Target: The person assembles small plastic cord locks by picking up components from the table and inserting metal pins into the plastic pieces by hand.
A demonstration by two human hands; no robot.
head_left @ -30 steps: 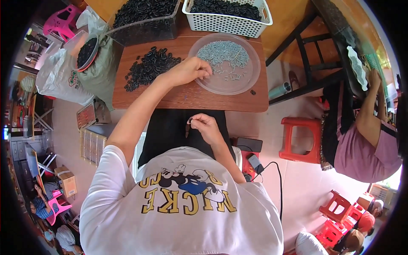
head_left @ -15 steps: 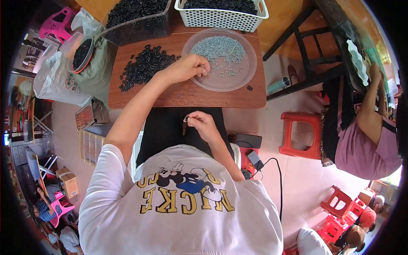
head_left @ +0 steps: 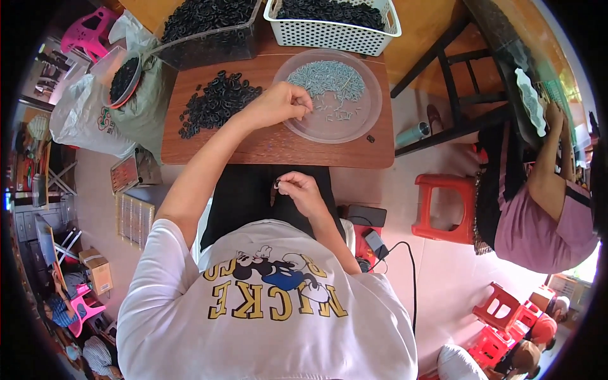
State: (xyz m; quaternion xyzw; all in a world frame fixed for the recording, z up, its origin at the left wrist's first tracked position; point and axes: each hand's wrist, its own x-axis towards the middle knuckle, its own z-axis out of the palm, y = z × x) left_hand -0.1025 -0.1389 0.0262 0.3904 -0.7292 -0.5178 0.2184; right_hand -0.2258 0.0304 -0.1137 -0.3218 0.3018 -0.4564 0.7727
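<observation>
My left hand is over the left side of a round clear plastic tray, its fingers curled together in a pinch. What they hold, if anything, is too small to make out. A heap of small bluish-silver metal pins fills the tray's far part, and several loose ones lie nearer. Left of the tray, a pile of small black ring-like parts covers the wooden tabletop. Below the table edge, over my lap, my right hand is closed, thumb and finger pinched on a small dark part.
Behind the pile stands a clear bin of black parts, beside a white perforated basket of more. Filled sacks and a tub stand left. A red stool and a seated person are right.
The view has shifted slightly, so the table appears a little lower. My left hand stays pinched at the tray's left side; my right hand keeps its pinch over my lap.
</observation>
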